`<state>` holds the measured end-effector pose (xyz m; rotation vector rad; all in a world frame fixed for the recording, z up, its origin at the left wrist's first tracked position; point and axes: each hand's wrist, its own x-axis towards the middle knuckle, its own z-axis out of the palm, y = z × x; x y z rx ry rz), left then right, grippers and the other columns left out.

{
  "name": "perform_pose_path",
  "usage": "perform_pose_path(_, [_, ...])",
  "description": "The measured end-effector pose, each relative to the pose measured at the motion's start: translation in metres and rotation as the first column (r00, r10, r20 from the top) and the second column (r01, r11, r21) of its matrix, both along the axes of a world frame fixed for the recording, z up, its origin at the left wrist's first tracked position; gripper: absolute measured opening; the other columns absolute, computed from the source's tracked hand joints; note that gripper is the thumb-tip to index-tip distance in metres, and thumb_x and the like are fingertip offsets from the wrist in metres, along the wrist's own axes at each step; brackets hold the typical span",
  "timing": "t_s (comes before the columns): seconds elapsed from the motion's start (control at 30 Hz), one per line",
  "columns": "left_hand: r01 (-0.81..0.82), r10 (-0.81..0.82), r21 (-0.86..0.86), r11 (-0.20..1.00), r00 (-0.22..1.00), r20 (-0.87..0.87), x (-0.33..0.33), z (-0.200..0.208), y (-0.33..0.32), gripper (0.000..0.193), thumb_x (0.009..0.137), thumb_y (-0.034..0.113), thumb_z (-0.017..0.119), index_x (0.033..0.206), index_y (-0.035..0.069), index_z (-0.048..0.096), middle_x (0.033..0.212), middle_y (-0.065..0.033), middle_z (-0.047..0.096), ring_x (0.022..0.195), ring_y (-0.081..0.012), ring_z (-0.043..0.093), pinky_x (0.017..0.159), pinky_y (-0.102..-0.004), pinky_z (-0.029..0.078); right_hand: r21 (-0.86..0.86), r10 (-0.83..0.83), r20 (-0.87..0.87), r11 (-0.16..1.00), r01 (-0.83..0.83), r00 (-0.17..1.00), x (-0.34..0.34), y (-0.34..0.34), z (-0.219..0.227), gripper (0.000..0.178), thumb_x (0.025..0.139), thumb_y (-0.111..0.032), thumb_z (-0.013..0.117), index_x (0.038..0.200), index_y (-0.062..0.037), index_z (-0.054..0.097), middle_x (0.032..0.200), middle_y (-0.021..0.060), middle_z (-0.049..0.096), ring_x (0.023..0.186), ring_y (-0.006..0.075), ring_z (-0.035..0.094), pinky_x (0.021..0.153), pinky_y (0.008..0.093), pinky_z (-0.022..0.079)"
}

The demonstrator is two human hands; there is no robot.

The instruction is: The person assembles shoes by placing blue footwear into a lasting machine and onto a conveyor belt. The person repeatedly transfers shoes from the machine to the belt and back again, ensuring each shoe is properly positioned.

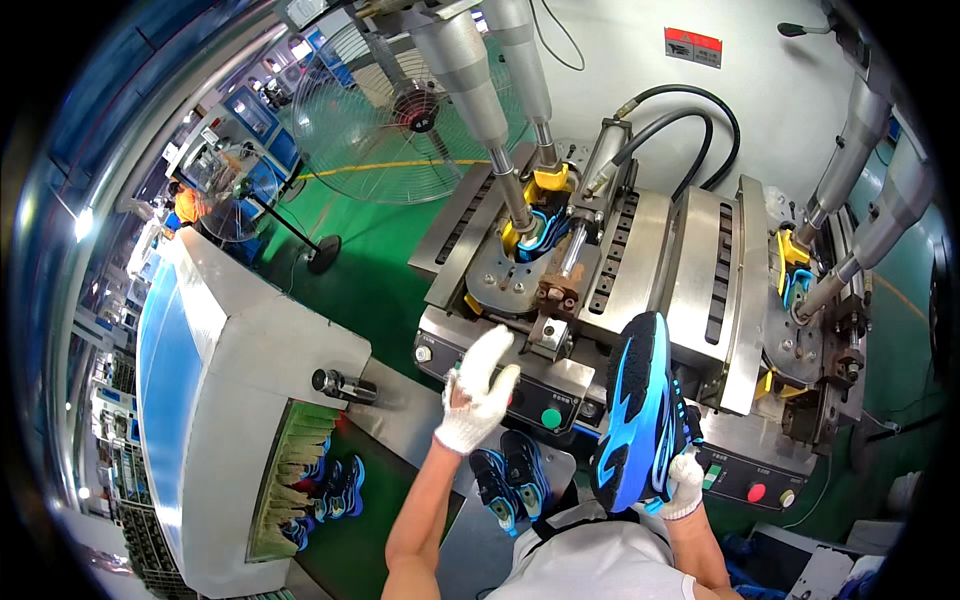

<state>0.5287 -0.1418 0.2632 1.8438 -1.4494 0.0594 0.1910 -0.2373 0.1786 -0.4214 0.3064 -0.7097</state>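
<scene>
My right hand (685, 485), in a white glove, grips a black and blue sneaker (632, 415) and holds it upright with its sole facing left. In front of the press's left control panel (540, 405), my left hand (478, 392), also gloved, is raised with thumb and fingers apart and nothing in it. Just below that hand, a pair of black and blue sneakers (510, 478) rests on a metal shelf (557, 470). At the press's left station, a blue-edged shoe (543, 235) sits beneath the pressing rods, partly hidden by yellow pads (551, 178).
The right station holds another blue-edged shoe (798, 288) under slanted rods (830, 285). To my left stands a pale machine housing (235, 370); more sneakers (340, 488) show past its fringed opening (285, 470). A metal flask (345, 386) lies near it. Behind are a large fan (415, 110) and black hoses (715, 100).
</scene>
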Motion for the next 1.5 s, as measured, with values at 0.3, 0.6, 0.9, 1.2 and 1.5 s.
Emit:
perform_pose_path(0.3, [-0.010,0.000,0.158,0.987,0.998,0.067,0.118,-0.074,-0.160,0.056,0.096,0.028,0.062,0.143,0.000,0.049,0.142,-0.0255,0.054,0.131,-0.0408,0.052,0.113,-0.0452,0.040,0.074,0.003,-0.021,0.997,-0.001,1.000,0.030,-0.013,0.087,0.084,0.085,-0.018,0.072,0.155,0.0010,0.030,0.128,0.0168,0.065,0.101,0.0319,0.071,0.106,0.0480,0.052])
perform_pose_path(0.6, [-0.326,0.316,0.422,0.846,0.944,0.095,0.151,-0.119,-0.295,0.088,0.084,0.034,0.075,0.153,0.002,0.030,0.139,-0.0326,0.050,0.120,-0.0486,0.057,0.101,-0.0524,0.046,0.229,-0.101,-0.347,0.955,0.189,0.932,0.018,-0.031,0.071,0.071,0.081,-0.013,0.076,0.142,0.0023,0.041,0.122,0.0169,0.065,0.098,0.0303,0.070,0.096,0.0439,0.055])
perform_pose_path(0.9, [-0.323,0.337,0.312,0.893,0.941,0.008,0.175,0.000,-0.258,0.073,0.079,0.040,0.078,0.136,0.003,0.050,0.128,-0.0251,0.063,0.119,-0.0405,0.062,0.102,-0.0471,0.048,0.109,-0.104,-0.486,0.978,0.178,0.868,0.041,-0.026,0.077,0.050,0.083,-0.008,0.076,0.126,0.0046,0.055,0.107,0.0135,0.069,0.088,0.0237,0.071,0.082,0.0381,0.059])
perform_pose_path(1.2, [-0.477,0.449,-0.036,0.878,0.848,-0.283,0.091,0.002,0.043,0.065,0.073,0.018,0.085,0.128,-0.001,0.057,0.114,-0.0177,0.067,0.106,-0.0271,0.066,0.095,-0.0372,0.052,-0.170,0.018,-0.307,0.983,-0.073,0.952,0.269,-0.112,0.085,0.026,0.090,-0.005,0.071,0.114,0.0014,0.066,0.100,0.0099,0.073,0.085,0.0212,0.071,0.074,0.0378,0.062])
perform_pose_path(1.5, [-0.799,0.945,0.505,0.326,0.268,-0.186,-0.021,-0.114,0.253,0.063,0.071,0.020,0.085,0.125,0.001,0.058,0.103,-0.0170,0.070,0.093,-0.0321,0.070,0.087,-0.0412,0.054,-0.682,-0.657,-0.715,0.582,-0.442,0.239,0.465,-0.358,-0.138,0.021,0.081,-0.013,0.066,0.099,-0.0048,0.069,0.094,0.0127,0.069,0.086,0.0289,0.067,0.074,0.0406,0.053])
